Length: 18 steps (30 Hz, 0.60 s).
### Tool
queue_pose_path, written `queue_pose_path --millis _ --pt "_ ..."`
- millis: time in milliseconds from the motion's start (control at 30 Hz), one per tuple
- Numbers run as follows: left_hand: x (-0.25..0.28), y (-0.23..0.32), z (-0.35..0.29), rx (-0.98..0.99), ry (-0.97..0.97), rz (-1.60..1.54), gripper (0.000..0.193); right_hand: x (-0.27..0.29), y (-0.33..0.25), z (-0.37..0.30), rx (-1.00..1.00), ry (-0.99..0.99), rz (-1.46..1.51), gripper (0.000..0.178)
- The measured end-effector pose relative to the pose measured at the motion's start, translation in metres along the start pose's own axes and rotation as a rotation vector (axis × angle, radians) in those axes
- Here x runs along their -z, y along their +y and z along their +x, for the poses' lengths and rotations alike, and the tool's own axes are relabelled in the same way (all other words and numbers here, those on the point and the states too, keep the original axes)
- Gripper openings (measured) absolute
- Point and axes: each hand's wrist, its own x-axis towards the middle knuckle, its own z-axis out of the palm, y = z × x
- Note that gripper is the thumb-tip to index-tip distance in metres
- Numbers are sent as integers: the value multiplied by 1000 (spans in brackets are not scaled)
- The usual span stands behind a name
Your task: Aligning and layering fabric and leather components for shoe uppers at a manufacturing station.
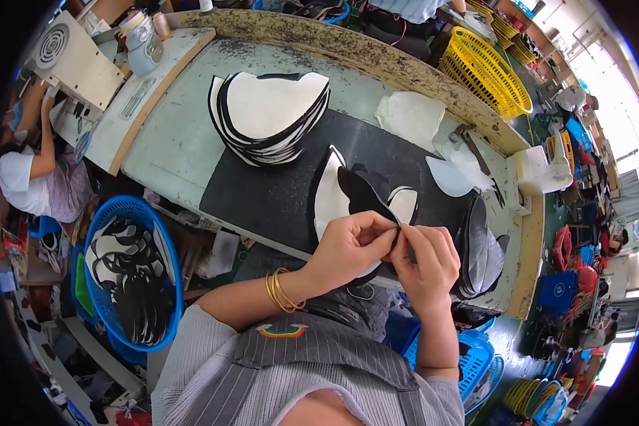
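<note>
Both hands meet over the near edge of the workbench. My left hand (344, 248) and my right hand (429, 266) pinch the edge of a black, curved flat piece (362, 190), apparently cut fabric or leather, between thumbs and fingers. Beneath and beside it lie a white piece with a black border (329, 192) and a smaller white rounded piece (403, 204). Beyond my left hand, a thick stack of white half-round pieces with black edges (270, 106) rests partly on the black mat (252, 188). A stack of dark grey curved pieces (481, 248) sits right of my right hand.
At the bench's right are a hammer (478, 150), pale sheets (410, 117) and a white container (539, 170). A raised wooden ledge (334, 32) borders the far side. A blue basket of cut pieces (174, 284) stands left. A co-worker (32, 177) sits farther left.
</note>
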Motion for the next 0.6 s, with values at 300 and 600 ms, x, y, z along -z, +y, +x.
queue_pose_path --millis 300,600 --pt "-5 -1 1 -13 -12 -161 17 2 -1 -3 -118 19 57 23" --pt "-2 -3 7 49 -2 -228 8 0 -7 -6 -401 90 202 14"
